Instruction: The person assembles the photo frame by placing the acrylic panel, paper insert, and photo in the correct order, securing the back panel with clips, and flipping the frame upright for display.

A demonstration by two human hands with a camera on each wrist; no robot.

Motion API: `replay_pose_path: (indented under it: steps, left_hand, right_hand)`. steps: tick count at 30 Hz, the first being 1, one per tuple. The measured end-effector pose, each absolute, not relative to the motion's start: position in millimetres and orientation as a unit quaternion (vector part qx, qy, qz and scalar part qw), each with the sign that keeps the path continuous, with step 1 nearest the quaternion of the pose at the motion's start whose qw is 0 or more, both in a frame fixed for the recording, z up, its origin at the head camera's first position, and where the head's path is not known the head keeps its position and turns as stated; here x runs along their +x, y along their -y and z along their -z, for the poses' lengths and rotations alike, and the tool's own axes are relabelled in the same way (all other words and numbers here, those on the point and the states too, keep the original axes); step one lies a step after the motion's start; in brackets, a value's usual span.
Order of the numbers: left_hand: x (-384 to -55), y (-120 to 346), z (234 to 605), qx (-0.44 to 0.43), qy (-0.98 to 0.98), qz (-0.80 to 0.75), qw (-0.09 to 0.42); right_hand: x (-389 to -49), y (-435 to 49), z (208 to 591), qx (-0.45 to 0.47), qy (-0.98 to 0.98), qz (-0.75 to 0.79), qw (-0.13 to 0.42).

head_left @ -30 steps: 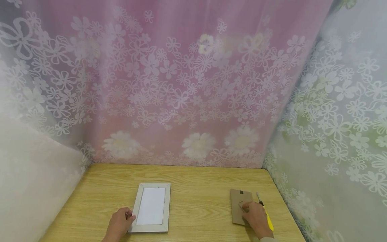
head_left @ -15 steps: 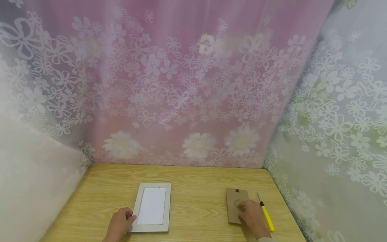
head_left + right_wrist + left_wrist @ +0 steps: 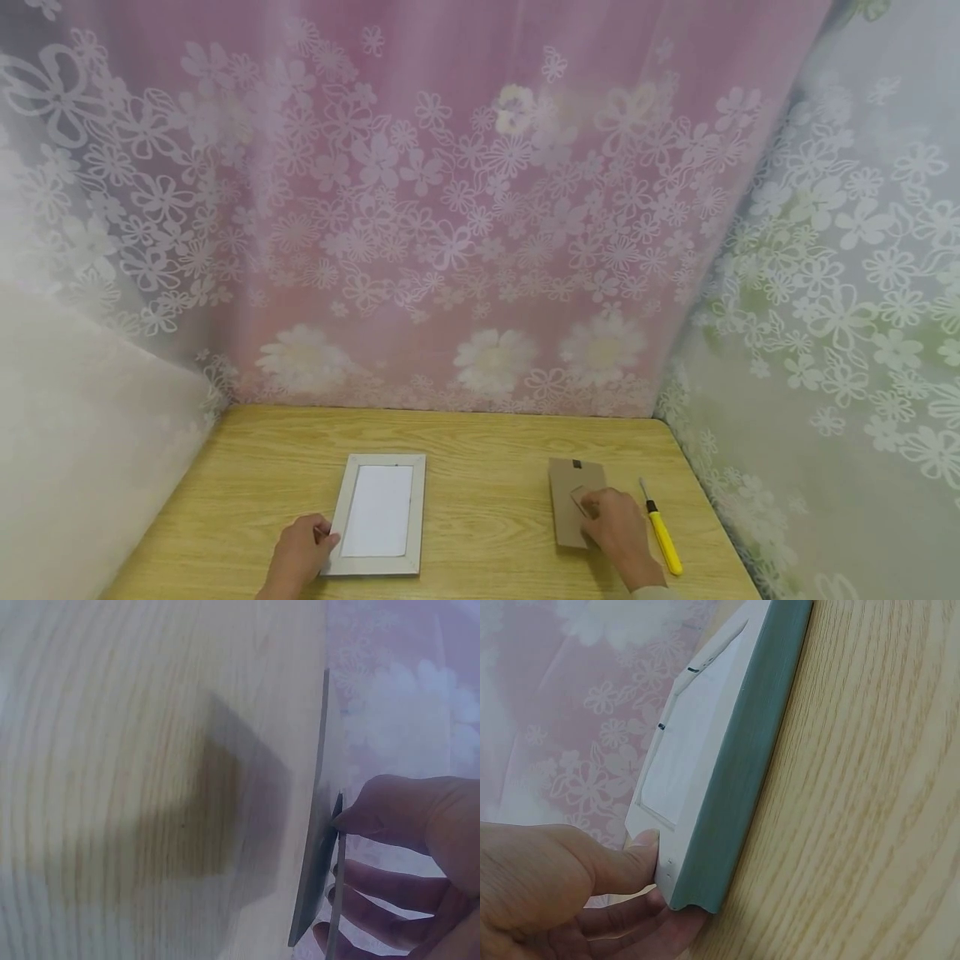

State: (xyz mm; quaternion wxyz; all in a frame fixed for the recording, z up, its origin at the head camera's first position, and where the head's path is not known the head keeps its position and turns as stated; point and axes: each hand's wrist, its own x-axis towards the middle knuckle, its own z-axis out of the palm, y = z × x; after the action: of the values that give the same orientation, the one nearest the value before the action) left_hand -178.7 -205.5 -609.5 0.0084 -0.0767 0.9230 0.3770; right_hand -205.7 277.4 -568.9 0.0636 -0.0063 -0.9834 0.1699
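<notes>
A picture frame [image 3: 415, 512] lies face down on the left of the table, its white back surrounding a white inner panel. My left hand [image 3: 298, 552] pinches its near left corner, thumb on top and fingers beneath; the left wrist view shows the frame's green outer side [image 3: 735, 765]. To the right, my right hand [image 3: 621, 529] holds a brown backing board [image 3: 566, 508] by the raised stand flap on it. In the right wrist view, thumb and fingers pinch that flap [image 3: 338, 892], and the board's shadow falls on the wood. A dark tab marks the board's far edge.
Right of the right hand lies a screwdriver [image 3: 663, 533] with a yellow handle, its tip pointing away. The wood-grain table [image 3: 487, 467] spans the space between frame and board. Flowered curtains [image 3: 450, 208] enclose its back and sides.
My right hand has carried the backing board leftward and slightly away from me, widening the gap to the screwdriver. The left hand and the picture frame stay in place.
</notes>
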Motion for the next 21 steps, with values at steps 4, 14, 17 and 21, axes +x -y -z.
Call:
replay_pose_path:
  steps: [4, 14, 17, 21]
  left_hand:
    - [-179, 205, 610, -0.079, -0.923, -0.376, 0.010]
    - [-179, 205, 613, -0.082, -0.922, -0.378, 0.013]
    - [-180, 205, 613, -0.082, -0.922, -0.377, 0.016]
    - [-181, 206, 613, -0.082, -0.923, -0.375, 0.016]
  right_hand:
    - [-206, -272, 567, -0.003, 0.983, -0.172, 0.069]
    - [-208, -258, 567, 0.002, 0.979, -0.193, 0.067]
    - [-208, -254, 570, 0.008, 0.980, -0.191, 0.063]
    - [-207, -248, 570, 0.011, 0.980, -0.194, 0.052]
